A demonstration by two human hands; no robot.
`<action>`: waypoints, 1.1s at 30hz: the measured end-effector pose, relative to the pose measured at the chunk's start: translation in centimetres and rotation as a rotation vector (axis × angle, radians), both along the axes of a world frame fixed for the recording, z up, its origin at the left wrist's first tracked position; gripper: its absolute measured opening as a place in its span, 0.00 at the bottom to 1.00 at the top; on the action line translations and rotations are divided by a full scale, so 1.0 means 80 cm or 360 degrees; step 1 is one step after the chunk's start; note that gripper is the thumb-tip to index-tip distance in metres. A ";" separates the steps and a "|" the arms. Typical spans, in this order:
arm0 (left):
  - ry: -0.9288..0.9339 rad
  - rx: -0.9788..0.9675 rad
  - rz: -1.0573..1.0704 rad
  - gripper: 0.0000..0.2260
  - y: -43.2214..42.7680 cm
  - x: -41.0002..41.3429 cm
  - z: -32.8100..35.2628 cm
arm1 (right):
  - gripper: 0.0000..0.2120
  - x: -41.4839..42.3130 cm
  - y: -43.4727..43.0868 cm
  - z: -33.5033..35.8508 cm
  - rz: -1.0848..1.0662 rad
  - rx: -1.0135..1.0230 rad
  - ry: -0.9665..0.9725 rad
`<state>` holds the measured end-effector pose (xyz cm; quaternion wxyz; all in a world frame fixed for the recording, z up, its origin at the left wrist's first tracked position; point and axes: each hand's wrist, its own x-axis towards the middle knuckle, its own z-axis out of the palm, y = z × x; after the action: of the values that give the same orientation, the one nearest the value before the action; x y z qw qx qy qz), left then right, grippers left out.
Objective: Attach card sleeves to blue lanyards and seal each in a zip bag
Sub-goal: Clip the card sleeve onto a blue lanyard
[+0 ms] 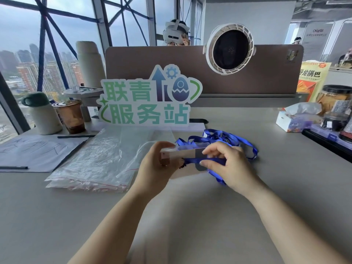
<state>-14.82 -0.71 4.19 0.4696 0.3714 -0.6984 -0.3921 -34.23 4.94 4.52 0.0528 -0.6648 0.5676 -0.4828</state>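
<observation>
My left hand grips the left end of a clear card sleeve, held above the table at the centre. My right hand pinches the sleeve's right end together with a blue lanyard that crosses the sleeve and hangs down behind my right wrist. A small black clip shows on the lanyard near my left palm. A heap of more blue lanyards lies just behind my hands. A stack of clear zip bags with red seal lines lies flat to the left.
A cut-out sign stands behind the work spot before a brown divider with a round fan. At the left sit a mug, an iced drink cup and a paper sheet. Tissue box and jars crowd the right.
</observation>
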 end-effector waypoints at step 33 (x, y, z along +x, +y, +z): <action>0.0392 0.0134 0.0383 0.08 -0.007 0.005 0.007 | 0.08 0.016 0.000 -0.010 0.0101 0.0113 0.0493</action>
<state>-14.44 -1.28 4.72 0.5792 0.4207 -0.5691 -0.4046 -32.95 4.90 3.71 0.0034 -0.7466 0.5644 -0.3521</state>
